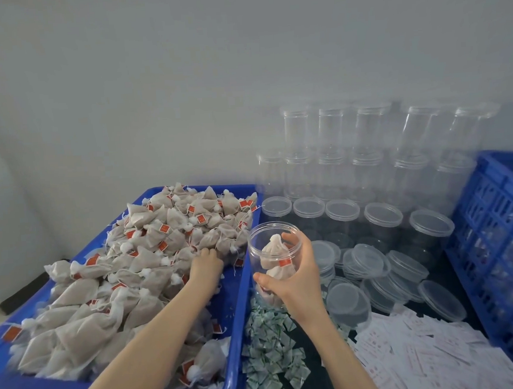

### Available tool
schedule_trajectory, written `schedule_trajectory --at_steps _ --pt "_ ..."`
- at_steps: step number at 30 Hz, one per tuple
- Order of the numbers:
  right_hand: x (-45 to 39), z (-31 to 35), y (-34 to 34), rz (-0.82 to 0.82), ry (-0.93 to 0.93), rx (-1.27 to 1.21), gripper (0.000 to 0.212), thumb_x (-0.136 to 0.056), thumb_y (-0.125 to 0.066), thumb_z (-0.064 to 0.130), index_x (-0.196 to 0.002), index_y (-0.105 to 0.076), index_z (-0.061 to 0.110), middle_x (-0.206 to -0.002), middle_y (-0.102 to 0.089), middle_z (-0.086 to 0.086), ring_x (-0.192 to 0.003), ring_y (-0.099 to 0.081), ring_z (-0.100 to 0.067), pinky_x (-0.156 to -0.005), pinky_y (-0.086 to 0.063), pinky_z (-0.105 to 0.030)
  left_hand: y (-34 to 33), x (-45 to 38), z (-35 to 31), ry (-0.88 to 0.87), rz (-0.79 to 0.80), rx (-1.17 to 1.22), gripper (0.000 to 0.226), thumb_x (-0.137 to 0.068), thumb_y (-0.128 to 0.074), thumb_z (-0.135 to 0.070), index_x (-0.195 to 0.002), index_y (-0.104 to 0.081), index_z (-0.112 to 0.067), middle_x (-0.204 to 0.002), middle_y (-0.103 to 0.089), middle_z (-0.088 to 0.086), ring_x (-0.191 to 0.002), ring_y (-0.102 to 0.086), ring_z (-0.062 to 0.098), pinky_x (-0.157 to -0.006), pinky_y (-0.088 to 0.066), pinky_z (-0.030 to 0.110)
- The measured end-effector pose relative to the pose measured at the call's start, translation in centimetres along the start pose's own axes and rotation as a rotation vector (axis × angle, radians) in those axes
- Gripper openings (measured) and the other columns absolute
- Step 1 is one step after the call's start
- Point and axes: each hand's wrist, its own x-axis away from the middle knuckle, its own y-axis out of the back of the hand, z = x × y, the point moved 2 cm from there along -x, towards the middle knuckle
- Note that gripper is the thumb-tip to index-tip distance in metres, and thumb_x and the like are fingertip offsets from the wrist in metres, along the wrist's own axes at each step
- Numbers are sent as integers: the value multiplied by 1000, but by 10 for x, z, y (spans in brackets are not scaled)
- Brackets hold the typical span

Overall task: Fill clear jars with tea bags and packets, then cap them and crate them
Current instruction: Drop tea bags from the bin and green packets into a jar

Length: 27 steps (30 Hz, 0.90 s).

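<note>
While right hand (297, 278) grips clear jar (273, 254) holding tea bags, left hand (206, 263) digs among pile, grasp hidden.

Clear jar (276, 259) tilted, tea bags (150, 262) heaped in blue bin (239, 317)

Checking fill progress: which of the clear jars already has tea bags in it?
The uncapped jar that the right hand holds beside the blue bin; tea bags show through its wall. The jars stacked behind look empty.
</note>
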Motion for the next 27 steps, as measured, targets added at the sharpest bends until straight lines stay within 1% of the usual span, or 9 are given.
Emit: schedule_trajectory --at_steps 2,7,10,14,16,18,20,24,27 --pt "1 0 1 3 -5 8 91 -59 -93 8 -132 -45 33 -121 -59 23 -114 -57 3 -94 -49 -15 -1 -3 0 -6 -26 31 54 -86 -69 -25 -134 -49 -11 -137 -44 7 -128 -40 24 -96 -44 33" --pt "2 -1 6 7 -16 27 90 -60 -93 7 -128 -43 39 -123 -57 23 -111 -55 9 -88 -46 -7 6 -1 6 16 -92 70 32 -94 -56 -21 -125 -57 -14 -129 -56 5 -122 -50 23 -90 -47 33" --pt "2 -3 6 5 -23 36 88 -60 -93 7 -125 -44 40 -123 -57 20 -110 -55 10 -85 -46 -6 16 1 19 84 -101 266 24 -92 -55 -14 -116 -61 -16 -118 -62 6 -110 -60 26 -78 -48 33" --pt "2 -6 4 17 -49 44 89 -59 -93 10 -124 -43 44 -122 -57 24 -110 -53 14 -84 -44 -2 36 3 40 99 -148 602 10 -96 -55 -16 -105 -59 -16 -107 -65 6 -93 -64 23 -82 -53 35" --pt "2 -8 2 20 -56 51 88 -58 -93 12 -121 -43 48 -117 -57 32 -109 -53 15 -82 -43 -1 50 8 45 77 -241 749 12 -96 -56 -21 -103 -62 -13 -99 -66 4 -83 -62 17 -78 -52 30" --pt "3 -10 0 25 -70 53 87 -56 -92 16 -120 -44 51 -116 -56 36 -110 -54 13 -83 -46 -4 71 17 50 71 -382 904 7 -95 -57 -19 -95 -62 -15 -91 -66 1 -72 -60 13 -66 -47 24" --pt "5 -11 -2 35 -89 51 88 -55 -92 18 -121 -45 50 -118 -58 30 -110 -57 8 -87 -51 -15 96 29 54 75 -528 1051 11 -94 -58 -13 -85 -61 -20 -85 -66 -3 -70 -61 13 -61 -45 18" --pt "6 -13 -3 51 -114 54 92 -57 -93 18 -131 -44 41 -124 -57 20 -113 -58 -3 -94 -56 -36 148 54 57 48 -756 1209 11 -93 -59 -11 -101 -67 -13 -89 -66 -6 -76 -59 4 -68 -40 8" --pt "5 -13 -4 56 -124 50 93 -58 -93 16 -132 -44 40 -125 -57 19 -113 -59 -7 -93 -57 -40 177 71 58 -4 -888 1223 11 -92 -60 -8 -95 -66 -17 -82 -66 -9 -70 -57 -6 -64 -39 0"
